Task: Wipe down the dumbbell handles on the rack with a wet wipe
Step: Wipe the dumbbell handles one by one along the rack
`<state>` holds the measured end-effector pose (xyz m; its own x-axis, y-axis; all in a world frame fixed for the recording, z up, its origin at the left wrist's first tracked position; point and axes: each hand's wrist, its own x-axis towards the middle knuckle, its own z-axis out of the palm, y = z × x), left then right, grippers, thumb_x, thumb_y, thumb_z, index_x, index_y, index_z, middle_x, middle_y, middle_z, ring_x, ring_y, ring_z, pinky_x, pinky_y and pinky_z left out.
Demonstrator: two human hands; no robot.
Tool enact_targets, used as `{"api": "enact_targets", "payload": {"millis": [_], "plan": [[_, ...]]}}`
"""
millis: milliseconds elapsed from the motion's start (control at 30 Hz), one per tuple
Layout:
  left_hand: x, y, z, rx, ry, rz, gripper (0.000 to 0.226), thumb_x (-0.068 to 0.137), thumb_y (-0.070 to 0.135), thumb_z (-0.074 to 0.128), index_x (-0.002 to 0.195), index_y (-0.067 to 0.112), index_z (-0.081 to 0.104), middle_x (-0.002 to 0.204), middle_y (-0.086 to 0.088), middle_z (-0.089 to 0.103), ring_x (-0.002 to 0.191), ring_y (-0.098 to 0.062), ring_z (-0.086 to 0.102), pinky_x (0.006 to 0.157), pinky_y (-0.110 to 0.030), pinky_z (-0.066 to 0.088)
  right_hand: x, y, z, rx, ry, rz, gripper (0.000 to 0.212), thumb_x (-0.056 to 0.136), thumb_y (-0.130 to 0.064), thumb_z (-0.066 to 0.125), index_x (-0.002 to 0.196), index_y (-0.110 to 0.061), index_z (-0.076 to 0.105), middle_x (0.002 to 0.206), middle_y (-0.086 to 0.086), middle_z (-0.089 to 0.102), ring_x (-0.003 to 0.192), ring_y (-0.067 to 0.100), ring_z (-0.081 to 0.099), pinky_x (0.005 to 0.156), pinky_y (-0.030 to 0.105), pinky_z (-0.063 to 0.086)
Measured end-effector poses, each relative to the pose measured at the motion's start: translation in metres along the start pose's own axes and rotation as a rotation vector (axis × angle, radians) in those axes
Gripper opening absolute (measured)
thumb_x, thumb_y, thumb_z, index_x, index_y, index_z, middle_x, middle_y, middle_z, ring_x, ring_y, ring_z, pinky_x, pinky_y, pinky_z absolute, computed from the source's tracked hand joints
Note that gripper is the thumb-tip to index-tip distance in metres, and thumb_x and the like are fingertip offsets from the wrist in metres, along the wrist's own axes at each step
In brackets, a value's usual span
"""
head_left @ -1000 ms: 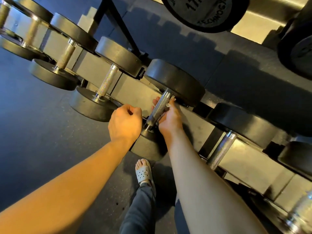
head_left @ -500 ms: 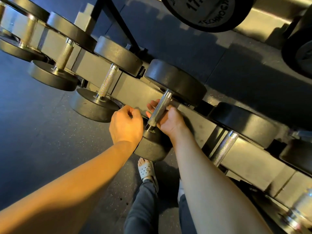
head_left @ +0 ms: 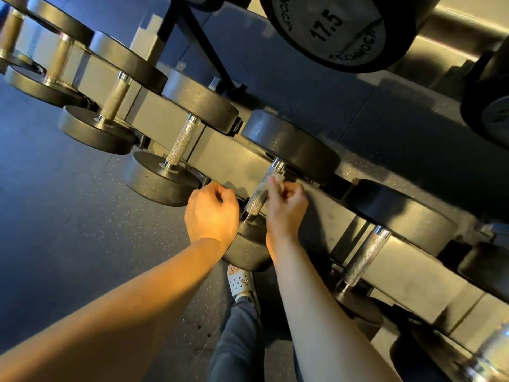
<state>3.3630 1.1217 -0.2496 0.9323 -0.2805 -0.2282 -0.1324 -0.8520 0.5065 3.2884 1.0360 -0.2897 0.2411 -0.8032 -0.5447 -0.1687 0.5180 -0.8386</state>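
Note:
A row of black dumbbells with knurled metal handles lies on the grey rack [head_left: 220, 150]. My right hand [head_left: 286, 205] pinches a small white wet wipe [head_left: 276, 179] against the upper part of the middle dumbbell handle [head_left: 259, 197]. My left hand [head_left: 212, 213] is curled into a loose fist just left of that handle, over the dumbbell's near head [head_left: 248, 246]; whether it holds anything cannot be seen.
More dumbbell handles flank it, one to the left [head_left: 183, 143] and one to the right [head_left: 363, 255]. A 17.5 weight head [head_left: 330, 28] hangs on the upper tier. My sandalled foot [head_left: 239, 281] stands on the dark rubber floor [head_left: 68, 216] below.
My right hand has come out from around the handle and slid up it, now pinching the wipe near the top. My left fist stays beside the handle.

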Motion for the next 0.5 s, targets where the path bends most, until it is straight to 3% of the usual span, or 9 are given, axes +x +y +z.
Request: {"api": "enact_targets", "payload": {"millis": [167, 200, 300, 333, 367, 500], "plan": [[0.003, -0.002, 0.002, 0.019, 0.009, -0.021, 0.029, 0.085, 0.036, 0.039, 0.064, 0.020, 0.051, 0.067, -0.006, 0.055, 0.073, -0.028, 0.055, 0.065, -0.040, 0.045, -0.001, 0.005, -0.017, -0.530, -0.372, -0.077, 0.024, 0.095, -0.033, 0.069, 0.082, -0.013, 0.065, 0.076, 0.001, 0.069, 0.070, 0.012, 0.067, 0.062, 0.027, 0.054], [0.003, -0.003, 0.003, 0.016, 0.006, -0.018, 0.029, 0.085, 0.036, 0.040, 0.064, 0.020, 0.051, 0.067, -0.006, 0.055, 0.073, -0.028, 0.055, 0.065, -0.040, 0.046, 0.000, -0.001, -0.020, -0.526, -0.358, -0.084, 0.023, 0.095, -0.033, 0.068, 0.083, -0.013, 0.066, 0.076, 0.001, 0.069, 0.071, 0.012, 0.068, 0.063, 0.027, 0.056], [0.004, -0.003, 0.002, 0.015, -0.001, -0.016, 0.029, 0.085, 0.037, 0.039, 0.064, 0.022, 0.052, 0.067, -0.005, 0.056, 0.071, -0.026, 0.056, 0.065, -0.042, 0.050, 0.015, -0.009, -0.016, -0.210, -0.022, -0.034, 0.025, 0.094, -0.038, 0.070, 0.085, -0.014, 0.070, 0.081, 0.003, 0.074, 0.073, 0.012, 0.071, 0.064, 0.026, 0.058], [0.003, -0.003, 0.002, 0.020, -0.001, -0.020, 0.029, 0.085, 0.036, 0.039, 0.065, 0.022, 0.053, 0.067, -0.005, 0.056, 0.072, -0.026, 0.056, 0.066, -0.042, 0.049, 0.015, -0.010, -0.012, -0.170, 0.019, -0.023, 0.027, 0.094, -0.039, 0.070, 0.086, -0.013, 0.071, 0.081, 0.004, 0.074, 0.071, 0.012, 0.071, 0.062, 0.024, 0.057], [0.003, -0.004, 0.001, 0.024, -0.002, -0.020, 0.029, 0.086, 0.036, 0.039, 0.065, 0.022, 0.053, 0.067, -0.005, 0.056, 0.072, -0.026, 0.056, 0.066, -0.041, 0.049, 0.011, -0.008, -0.009, -0.209, 0.000, -0.039, 0.031, 0.093, -0.041, 0.070, 0.086, -0.011, 0.070, 0.079, 0.005, 0.073, 0.068, 0.011, 0.069, 0.060, 0.022, 0.055], [0.003, -0.002, 0.002, 0.020, -0.011, -0.014, 0.029, 0.084, 0.036, 0.040, 0.063, 0.020, 0.051, 0.066, -0.005, 0.055, 0.072, -0.026, 0.054, 0.064, -0.038, 0.043, -0.015, 0.011, -0.016, -0.522, -0.337, -0.001, 0.032, 0.096, -0.040, 0.066, 0.076, -0.014, 0.065, 0.069, -0.001, 0.066, 0.063, 0.007, 0.062, 0.061, 0.024, 0.047]]}}
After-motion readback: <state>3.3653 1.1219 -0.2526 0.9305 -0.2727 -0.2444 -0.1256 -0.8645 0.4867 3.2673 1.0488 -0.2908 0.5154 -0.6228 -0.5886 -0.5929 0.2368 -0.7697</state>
